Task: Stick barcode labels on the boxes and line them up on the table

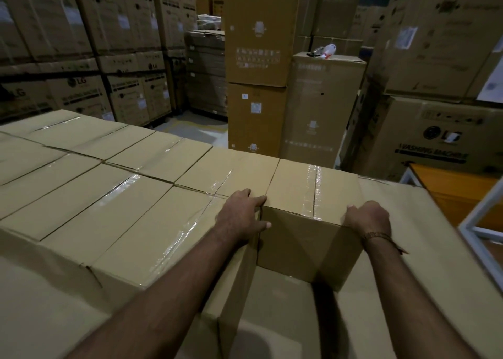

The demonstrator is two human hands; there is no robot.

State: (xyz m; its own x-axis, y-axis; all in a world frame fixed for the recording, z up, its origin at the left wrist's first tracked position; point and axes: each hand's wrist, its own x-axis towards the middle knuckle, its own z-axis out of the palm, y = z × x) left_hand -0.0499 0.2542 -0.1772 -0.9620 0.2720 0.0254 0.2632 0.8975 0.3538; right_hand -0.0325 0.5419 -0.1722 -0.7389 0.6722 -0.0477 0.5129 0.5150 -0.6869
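Cardboard box [307,219]: plain brown corrugated, rectangular, top seam sealed w/ glossy clear tape. Sits at right end of the far row of taped boxes [114,184], flush against its neighbour, on the paper-covered counter [424,249]. Left hand [241,215]: grip flat, fingers straight, pressing box's top-left corner, thumb on front face. Right hand [367,217]: fingers curled over top-right front edge, holding box; bracelet [377,236] on wrist. No label visible on box. Background: stacked LG appliance cartons [441,140], dim.
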